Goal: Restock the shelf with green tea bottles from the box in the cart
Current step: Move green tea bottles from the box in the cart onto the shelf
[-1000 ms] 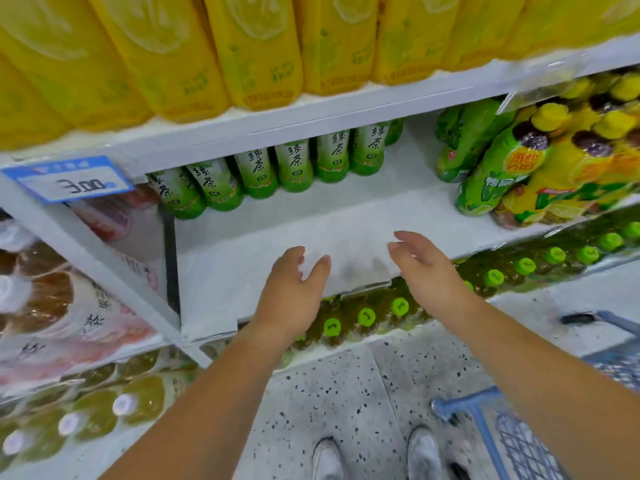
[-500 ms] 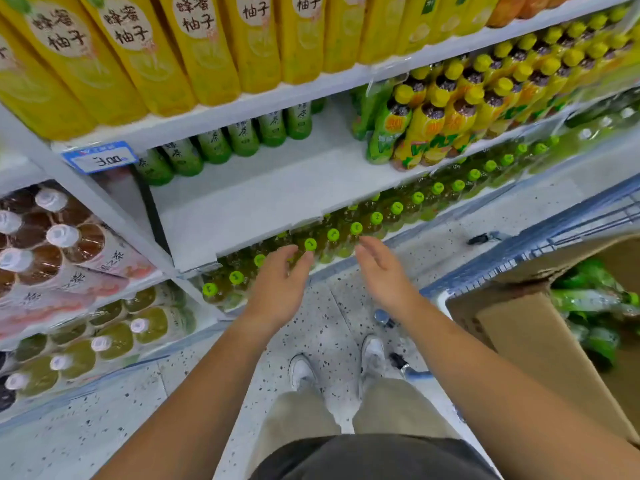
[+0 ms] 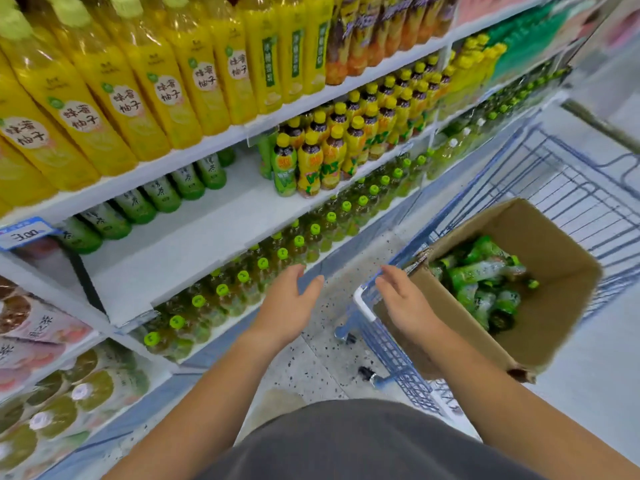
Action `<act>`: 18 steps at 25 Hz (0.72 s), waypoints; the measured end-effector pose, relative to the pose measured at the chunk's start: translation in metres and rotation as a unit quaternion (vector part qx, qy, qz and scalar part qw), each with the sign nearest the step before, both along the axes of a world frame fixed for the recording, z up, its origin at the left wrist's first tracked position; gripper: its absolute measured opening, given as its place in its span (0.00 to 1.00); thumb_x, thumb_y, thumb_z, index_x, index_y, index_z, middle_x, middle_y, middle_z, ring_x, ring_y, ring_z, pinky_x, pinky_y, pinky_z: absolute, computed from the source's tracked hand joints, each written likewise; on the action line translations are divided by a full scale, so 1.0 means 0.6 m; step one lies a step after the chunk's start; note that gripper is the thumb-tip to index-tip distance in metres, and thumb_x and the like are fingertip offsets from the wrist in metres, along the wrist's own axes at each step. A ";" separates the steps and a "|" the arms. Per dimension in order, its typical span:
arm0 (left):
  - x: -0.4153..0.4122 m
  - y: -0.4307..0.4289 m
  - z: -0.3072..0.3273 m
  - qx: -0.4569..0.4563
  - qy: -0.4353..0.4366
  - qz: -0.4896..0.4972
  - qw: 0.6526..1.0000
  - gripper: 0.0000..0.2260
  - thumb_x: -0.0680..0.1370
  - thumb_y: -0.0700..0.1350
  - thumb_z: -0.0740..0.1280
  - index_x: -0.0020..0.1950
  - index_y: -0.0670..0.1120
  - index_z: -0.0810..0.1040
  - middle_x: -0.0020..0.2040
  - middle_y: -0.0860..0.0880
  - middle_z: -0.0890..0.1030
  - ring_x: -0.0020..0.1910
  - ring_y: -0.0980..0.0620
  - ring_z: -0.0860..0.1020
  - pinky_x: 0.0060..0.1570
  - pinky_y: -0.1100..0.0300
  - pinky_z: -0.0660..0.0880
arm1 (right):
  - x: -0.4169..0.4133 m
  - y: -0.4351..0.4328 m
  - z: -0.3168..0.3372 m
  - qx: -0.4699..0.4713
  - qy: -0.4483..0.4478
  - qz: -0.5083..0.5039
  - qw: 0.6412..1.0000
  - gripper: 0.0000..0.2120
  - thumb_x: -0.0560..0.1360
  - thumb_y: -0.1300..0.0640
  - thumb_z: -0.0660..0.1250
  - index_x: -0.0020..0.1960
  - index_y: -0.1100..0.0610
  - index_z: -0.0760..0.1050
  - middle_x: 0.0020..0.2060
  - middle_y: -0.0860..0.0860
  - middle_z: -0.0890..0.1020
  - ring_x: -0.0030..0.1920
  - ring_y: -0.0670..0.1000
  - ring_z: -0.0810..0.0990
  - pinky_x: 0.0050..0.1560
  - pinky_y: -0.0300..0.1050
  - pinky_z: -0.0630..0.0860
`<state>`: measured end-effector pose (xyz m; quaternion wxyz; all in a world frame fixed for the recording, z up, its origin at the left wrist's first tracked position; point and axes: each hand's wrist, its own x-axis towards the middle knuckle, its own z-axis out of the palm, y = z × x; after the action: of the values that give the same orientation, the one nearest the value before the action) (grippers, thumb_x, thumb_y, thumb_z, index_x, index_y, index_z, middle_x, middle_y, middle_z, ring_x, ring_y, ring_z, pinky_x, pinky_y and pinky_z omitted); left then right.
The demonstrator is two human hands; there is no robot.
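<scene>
An open cardboard box point(image 3: 554, 244) sits in the blue wire cart point(image 3: 391, 344) at the right, with several green tea bottles point(image 3: 485, 282) lying inside. A row of green tea bottles point(image 3: 162, 194) stands at the back of the white shelf point(image 3: 194, 247), whose front part is bare. My left hand point(image 3: 287, 306) hovers empty over the floor, fingers apart, in front of the shelf edge. Just beside the box's near-left corner, my right hand point(image 3: 405, 299) is also empty with its fingers spread, above the cart rim.
Tall yellow bottles point(image 3: 138, 84) fill the shelf above. Yellow-capped bottles point(image 3: 322, 157) stand to the right of the bare shelf space. Green-capped bottles point(image 3: 263, 265) line the shelf below. A price tag point(image 3: 24, 233) hangs at the left. Speckled floor point(image 3: 311, 368) lies between shelf and cart.
Both hands have drawn back from the shelf and swung right toward the cart. The view has turned right, bringing the box and its bottles fully into sight.
</scene>
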<state>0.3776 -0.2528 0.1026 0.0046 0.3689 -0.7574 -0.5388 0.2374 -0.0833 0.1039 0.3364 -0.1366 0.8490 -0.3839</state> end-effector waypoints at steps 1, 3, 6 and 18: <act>-0.021 0.020 0.006 -0.002 0.007 -0.006 1.000 0.29 0.82 0.60 0.61 0.80 0.48 0.63 0.78 0.51 0.66 0.75 0.50 0.67 0.73 0.46 0.66 | -0.014 0.026 0.003 -0.002 0.007 -0.011 1.000 0.24 0.85 0.49 0.58 0.79 0.54 0.62 0.74 0.50 0.70 0.73 0.50 0.69 0.63 0.39 0.63; -0.064 0.064 0.017 0.000 0.012 -0.020 1.000 0.28 0.83 0.59 0.60 0.80 0.48 0.63 0.77 0.52 0.67 0.75 0.51 0.68 0.73 0.49 0.66 | -0.047 0.079 0.006 -0.007 0.017 -0.031 0.999 0.24 0.85 0.49 0.59 0.78 0.54 0.64 0.72 0.50 0.72 0.72 0.49 0.70 0.63 0.38 0.62; -0.131 0.149 0.032 0.033 0.009 -0.029 0.999 0.26 0.83 0.58 0.60 0.79 0.50 0.64 0.74 0.53 0.69 0.73 0.51 0.69 0.67 0.55 0.67 | -0.103 0.170 0.009 -0.011 0.014 -0.050 0.999 0.24 0.85 0.49 0.58 0.79 0.54 0.64 0.68 0.47 0.72 0.67 0.47 0.70 0.61 0.37 0.61; -0.343 0.382 0.020 0.061 -0.067 -0.110 0.990 0.22 0.84 0.58 0.59 0.75 0.51 0.67 0.66 0.55 0.73 0.61 0.55 0.72 0.58 0.58 0.66 | -0.248 0.425 -0.046 -0.019 -0.065 -0.157 0.985 0.25 0.85 0.45 0.55 0.80 0.51 0.61 0.76 0.51 0.69 0.73 0.51 0.69 0.66 0.43 0.65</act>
<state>0.1715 -0.0239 0.1143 -0.1283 0.3184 -0.7577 -0.5549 0.0884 0.1718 0.0762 0.3236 0.0168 0.8287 -0.4563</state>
